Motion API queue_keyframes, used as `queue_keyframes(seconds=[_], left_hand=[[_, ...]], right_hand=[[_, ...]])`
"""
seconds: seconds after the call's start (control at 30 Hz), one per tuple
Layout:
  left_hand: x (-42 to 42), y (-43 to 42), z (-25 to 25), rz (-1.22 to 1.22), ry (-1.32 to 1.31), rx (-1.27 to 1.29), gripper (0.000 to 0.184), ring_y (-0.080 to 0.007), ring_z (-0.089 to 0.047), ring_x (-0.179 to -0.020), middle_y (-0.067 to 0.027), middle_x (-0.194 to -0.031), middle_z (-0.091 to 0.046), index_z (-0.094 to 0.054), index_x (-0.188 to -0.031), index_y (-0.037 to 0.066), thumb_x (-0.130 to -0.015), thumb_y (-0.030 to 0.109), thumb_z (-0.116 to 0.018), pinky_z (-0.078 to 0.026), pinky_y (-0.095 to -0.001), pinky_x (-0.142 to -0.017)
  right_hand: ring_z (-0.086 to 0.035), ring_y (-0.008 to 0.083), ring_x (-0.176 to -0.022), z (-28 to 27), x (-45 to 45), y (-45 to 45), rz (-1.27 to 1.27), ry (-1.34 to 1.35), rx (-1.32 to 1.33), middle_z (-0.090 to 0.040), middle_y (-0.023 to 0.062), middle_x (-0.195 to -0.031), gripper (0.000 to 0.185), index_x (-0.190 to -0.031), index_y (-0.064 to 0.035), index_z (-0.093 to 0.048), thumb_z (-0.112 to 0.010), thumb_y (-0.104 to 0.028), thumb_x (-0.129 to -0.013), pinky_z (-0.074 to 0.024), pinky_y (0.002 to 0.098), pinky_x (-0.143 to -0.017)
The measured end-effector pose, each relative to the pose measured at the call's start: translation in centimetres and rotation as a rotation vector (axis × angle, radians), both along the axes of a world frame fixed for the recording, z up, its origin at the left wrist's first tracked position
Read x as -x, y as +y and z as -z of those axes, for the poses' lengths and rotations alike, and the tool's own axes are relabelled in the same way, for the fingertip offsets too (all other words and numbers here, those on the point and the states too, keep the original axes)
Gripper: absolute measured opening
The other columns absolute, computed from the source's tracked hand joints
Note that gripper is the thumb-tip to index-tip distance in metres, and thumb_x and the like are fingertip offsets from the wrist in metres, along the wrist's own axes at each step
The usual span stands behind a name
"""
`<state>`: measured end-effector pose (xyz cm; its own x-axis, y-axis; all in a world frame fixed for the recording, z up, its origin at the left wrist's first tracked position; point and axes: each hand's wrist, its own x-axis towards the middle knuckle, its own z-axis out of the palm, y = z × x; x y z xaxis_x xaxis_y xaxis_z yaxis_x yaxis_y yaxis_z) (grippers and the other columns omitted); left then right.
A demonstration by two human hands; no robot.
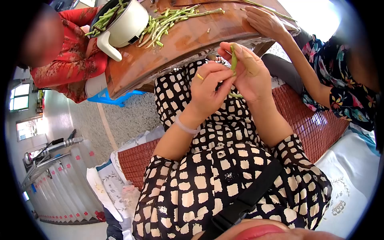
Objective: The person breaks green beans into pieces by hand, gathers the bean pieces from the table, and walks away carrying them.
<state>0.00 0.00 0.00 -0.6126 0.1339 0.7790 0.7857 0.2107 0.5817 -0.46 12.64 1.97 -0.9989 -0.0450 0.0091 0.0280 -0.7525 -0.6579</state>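
Just in front of the table edge, over my lap, my two hands meet around a green bean. My right hand [252, 70] holds the green bean [233, 60] between thumb and fingers, with its upper end pointing up. My left hand [211, 86], with a gold ring and a pale bracelet, pinches at the lower part of the bean with thumb and fingertips. A short green piece [236, 95] shows below, between the hands; whether it joins the held bean is hidden. A heap of long green beans [168, 22] lies on the wooden table [192, 38].
A white pot [128, 24] with a handle holds more beans [112, 16] at the table's left. A person in red [76, 60] sits beyond it. At right, another person's hand [266, 21] rests on the table. A blue stool [108, 97] stands beneath the table's left corner.
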Motion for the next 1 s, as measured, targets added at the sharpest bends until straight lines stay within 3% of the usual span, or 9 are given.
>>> queue_keyframes(seconds=[0.17, 0.37, 0.47, 0.6, 0.67, 0.73, 0.83, 0.9, 1.0], left_hand=[[4.4, -5.6, -2.1, -0.186, 0.274, 0.255, 0.018, -0.0246, -0.056, -0.073, -0.0073, -0.08, -0.06, -0.063, -0.088, 0.006, -0.072, 0.001, -0.069, -0.045, -0.0338, -0.065], [12.6, -9.6, -5.3, -0.524, 0.443, 0.67, 0.025, -0.0304, -0.056, -0.092, -0.0081, -0.099, -0.06, -0.063, -0.098, 0.009, -0.074, 0.004, -0.066, -0.046, -0.0391, -0.08], [9.1, -7.2, -7.2, 0.049, 0.509, 0.695, 0.02, -0.0249, -0.048, -0.111, -0.0063, -0.114, -0.055, -0.061, -0.09, 0.009, -0.07, 0.008, -0.064, -0.045, -0.0369, -0.085], [6.3, -5.3, -4.2, 0.103, 0.531, 0.662, 0.017, -0.0217, -0.047, -0.114, 0.0, -0.118, -0.055, -0.061, -0.086, 0.013, -0.069, 0.011, -0.065, -0.045, -0.0363, -0.086], [6.1, -5.3, -4.2, 0.131, 0.36, 0.59, 0.025, -0.0218, -0.049, -0.112, 0.0012, -0.118, -0.055, -0.063, -0.091, 0.015, -0.067, 0.012, -0.07, -0.043, -0.0372, -0.086], [5.9, -5.5, -4.9, 0.046, 0.509, 0.733, 0.014, -0.019, -0.047, -0.114, 0.0027, -0.119, -0.055, -0.061, -0.082, 0.015, -0.069, 0.014, -0.064, -0.04, -0.0348, -0.089], [6.2, -6.2, -5.2, -0.035, 0.56, 0.8, 0.01, -0.0164, -0.052, -0.103, 0.0033, -0.103, -0.059, -0.06, -0.08, 0.015, -0.071, 0.016, -0.062, -0.037, -0.0336, -0.09], [6.3, -7.5, -6.1, -0.125, 0.495, 0.807, 0.011, -0.0161, -0.055, -0.095, 0.0034, -0.094, -0.06, -0.06, -0.083, 0.014, -0.072, 0.016, -0.062, -0.038, -0.0347, -0.088], [7.0, -8.9, -5.9, -0.146, 0.385, 0.733, 0.015, -0.0186, -0.059, -0.079, -0.0003, -0.083, -0.06, -0.062, -0.088, 0.009, -0.073, 0.012, -0.061, -0.047, -0.0327, -0.071]], right_hand=[[-0.055, 0.0252, -0.105, -0.1, 2.7, 0.7, -0.276, -0.063, 0.215, -0.061, 0.0133, -0.107, 0.024, -0.106, 0.0022, -0.059, -0.05, -0.016, -0.093, -0.0418, 0.0528, -0.096], [-0.057, 0.0229, -0.098, -1.2, 6.0, 0.5, -0.368, -0.18, 0.228, -0.058, 0.0103, -0.105, 0.025, -0.104, 0.0006, -0.058, -0.06, -0.018, -0.087, -0.0456, 0.0557, -0.086], [-0.058, 0.0207, -0.094, -1.2, 6.5, 0.5, -0.387, -0.231, 0.21, -0.06, 0.0099, -0.101, 0.025, -0.103, 0.002, -0.057, -0.058, -0.018, -0.088, -0.0478, 0.0513, -0.085], [-0.059, 0.015, -0.088, -0.5, 6.9, -0.1, -0.529, -0.204, 0.161, -0.061, 0.0074, -0.095, 0.025, -0.104, 0.0021, -0.058, -0.054, -0.018, -0.09, -0.0511, 0.0334, -0.074], [-0.059, 0.0154, -0.088, 0.2, 6.7, 0.1, -0.564, -0.171, 0.151, -0.061, 0.0073, -0.097, 0.025, -0.105, 0.0013, -0.058, -0.052, -0.018, -0.091, -0.0515, 0.034, -0.073], [-0.059, 0.0164, -0.091, 0.6, 6.7, 0.2, -0.582, -0.12, 0.124, -0.061, 0.0075, -0.1, 0.027, -0.109, 0.0002, -0.057, -0.049, -0.02, -0.092, -0.0531, 0.0359, -0.072], [-0.06, 0.0171, -0.092, -0.4, 4.9, -0.1, -0.551, -0.062, -0.033, -0.062, 0.0088, -0.102, 0.032, -0.112, 0.0012, -0.055, -0.05, -0.024, -0.092, -0.0543, 0.0352, -0.071], [-0.063, 0.0147, -0.076, -1.1, 3.8, 0.1, -0.414, -0.108, -0.525, -0.064, 0.0101, -0.093, 0.039, -0.117, 0.0015, -0.054, -0.051, -0.027, -0.092, -0.0532, 0.0264, -0.066], [-0.056, 0.0074, -0.065, -0.5, 1.6, 1.9, -0.28, -0.003, -0.899, -0.064, 0.005, -0.082, 0.03, -0.107, 0.0014, -0.061, -0.058, -0.022, -0.089, -0.0471, 0.0209, -0.059]])
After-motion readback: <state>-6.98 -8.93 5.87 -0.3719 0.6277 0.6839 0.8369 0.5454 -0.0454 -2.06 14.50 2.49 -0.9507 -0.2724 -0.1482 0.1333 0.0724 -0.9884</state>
